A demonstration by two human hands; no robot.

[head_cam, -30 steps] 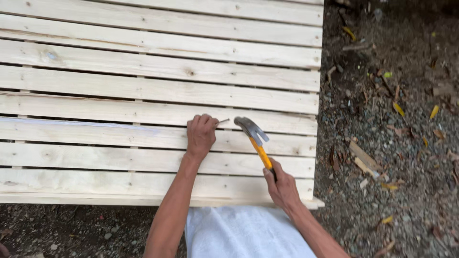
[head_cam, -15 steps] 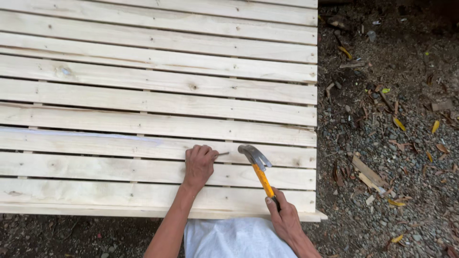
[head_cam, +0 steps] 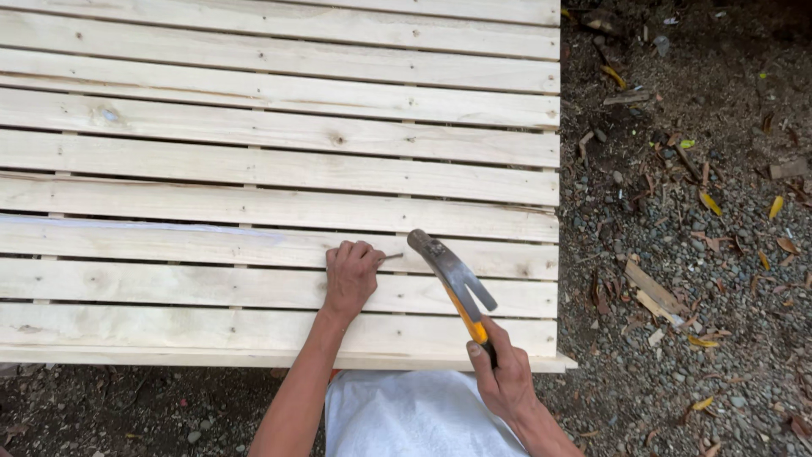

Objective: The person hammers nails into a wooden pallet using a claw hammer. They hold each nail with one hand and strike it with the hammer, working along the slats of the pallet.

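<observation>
Left hand [head_cam: 349, 278] pinching nail [head_cam: 391, 256] on slat [head_cam: 211, 245], right hand [head_cam: 502, 378] gripping hammer [head_cam: 452, 279] — platform edge [head_cam: 558, 254] near, gravel [head_cam: 677, 254] beyond

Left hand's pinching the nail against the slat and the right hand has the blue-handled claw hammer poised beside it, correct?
Not quite: the head view shows the claw hammer has a yellow handle, not blue. The rest holds: left hand pinches the nail against the slat, right hand grips the hammer.

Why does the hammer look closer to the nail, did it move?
Yes. The hammer head has swung left toward the nail on the plank, closing the gap.
</observation>
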